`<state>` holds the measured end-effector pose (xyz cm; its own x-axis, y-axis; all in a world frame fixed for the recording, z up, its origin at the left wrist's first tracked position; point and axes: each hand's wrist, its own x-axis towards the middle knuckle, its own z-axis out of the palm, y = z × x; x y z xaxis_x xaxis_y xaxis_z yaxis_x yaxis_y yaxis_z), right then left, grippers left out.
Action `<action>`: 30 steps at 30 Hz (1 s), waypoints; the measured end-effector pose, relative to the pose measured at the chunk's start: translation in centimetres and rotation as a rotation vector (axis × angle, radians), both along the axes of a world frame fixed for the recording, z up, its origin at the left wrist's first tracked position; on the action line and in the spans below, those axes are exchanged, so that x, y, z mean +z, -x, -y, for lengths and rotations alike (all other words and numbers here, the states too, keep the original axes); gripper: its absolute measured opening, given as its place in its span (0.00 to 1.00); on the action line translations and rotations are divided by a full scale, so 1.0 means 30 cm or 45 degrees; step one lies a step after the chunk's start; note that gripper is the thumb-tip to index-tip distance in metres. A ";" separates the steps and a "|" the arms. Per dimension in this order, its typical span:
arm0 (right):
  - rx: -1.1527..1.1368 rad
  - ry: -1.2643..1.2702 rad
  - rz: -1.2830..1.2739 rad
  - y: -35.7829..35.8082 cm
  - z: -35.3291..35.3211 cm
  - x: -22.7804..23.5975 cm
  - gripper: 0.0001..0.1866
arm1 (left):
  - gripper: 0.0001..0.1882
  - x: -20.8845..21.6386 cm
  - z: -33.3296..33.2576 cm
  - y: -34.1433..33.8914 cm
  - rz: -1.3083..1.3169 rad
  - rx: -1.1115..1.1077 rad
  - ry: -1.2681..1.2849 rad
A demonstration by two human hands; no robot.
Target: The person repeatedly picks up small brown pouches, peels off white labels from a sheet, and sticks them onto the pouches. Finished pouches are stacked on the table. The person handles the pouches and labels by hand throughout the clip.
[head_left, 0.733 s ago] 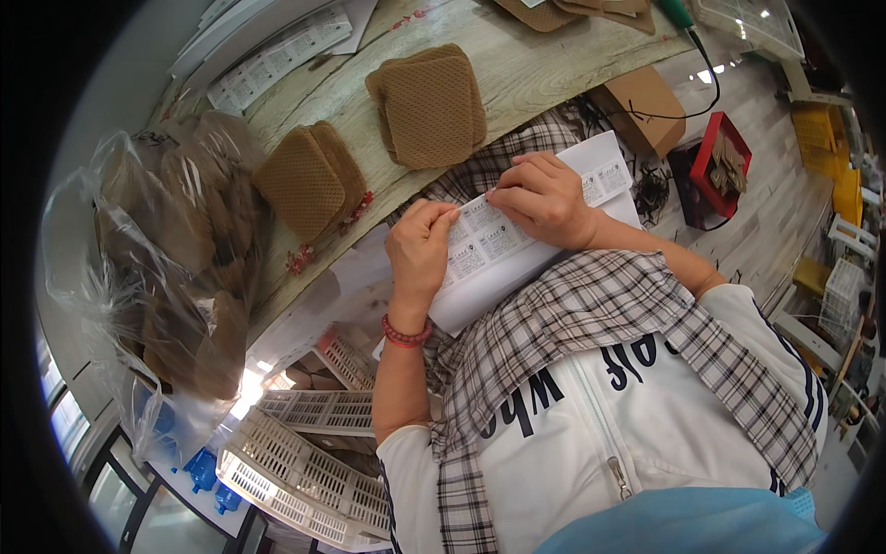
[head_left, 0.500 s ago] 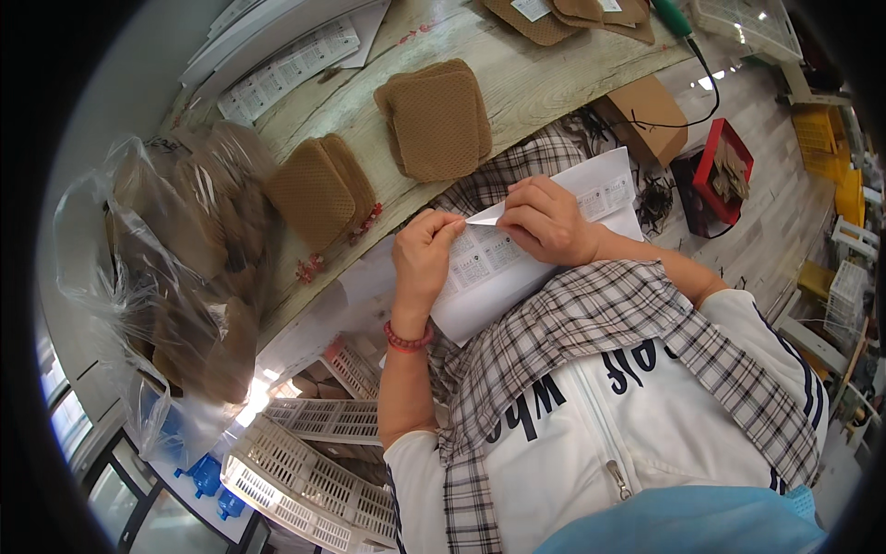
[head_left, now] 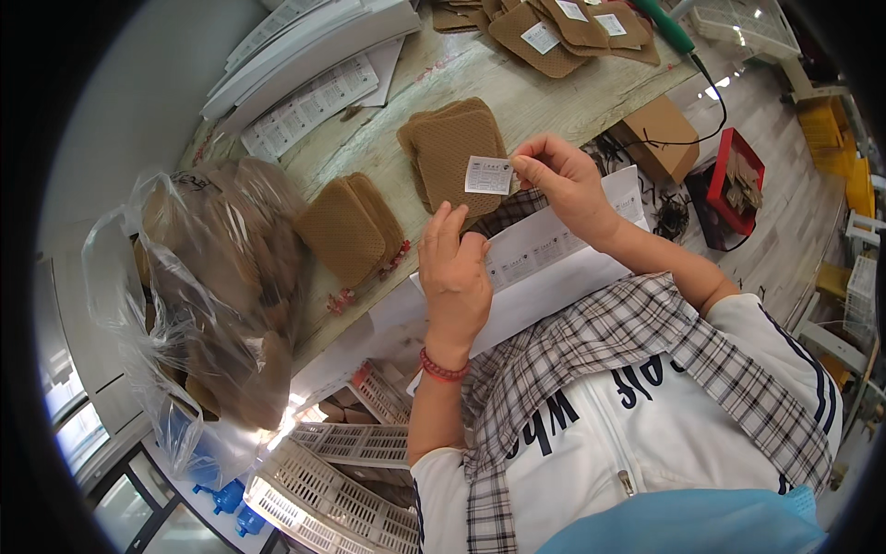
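Note:
Between my right hand's (head_left: 565, 183) thumb and fingers is a small white printed label (head_left: 487, 174). It is over the lower right of the top brown textured pad (head_left: 452, 138) in a small stack near the table's front edge. My left hand (head_left: 454, 282) holds nothing that shows; its fingers reach up to the stack's lower edge, and I cannot tell whether they touch it. On my lap, partly beneath that hand, lies a white sheet of labels (head_left: 535, 263). Left of the stack sits another small pile of brown pads (head_left: 346, 226).
A clear plastic bag (head_left: 221, 268) full of brown pads is at the left. Paper sheets (head_left: 314, 97) are piled at the back left. Labelled pads (head_left: 544, 42) lie at the far edge, beside a green-handled tool (head_left: 666, 26) with a black cord. A red box (head_left: 734, 180) is at right.
My right hand has moved up from the sheet with a label, now over the pad stack. My left hand has left the sheet's edge and opened out. The view has shifted a little.

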<state>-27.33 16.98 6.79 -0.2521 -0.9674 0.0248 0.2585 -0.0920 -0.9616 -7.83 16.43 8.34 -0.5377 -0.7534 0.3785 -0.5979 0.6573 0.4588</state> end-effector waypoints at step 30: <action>-0.119 0.051 -0.744 -0.025 0.109 -0.083 0.04 | 0.06 -0.042 0.029 0.025 -0.036 -0.095 -0.055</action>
<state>-26.59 13.72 4.31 -0.2699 -0.9372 0.2211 -0.3235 -0.1280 -0.9375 -8.58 15.55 7.09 -0.5826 -0.7274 0.3625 -0.5342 0.6789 0.5037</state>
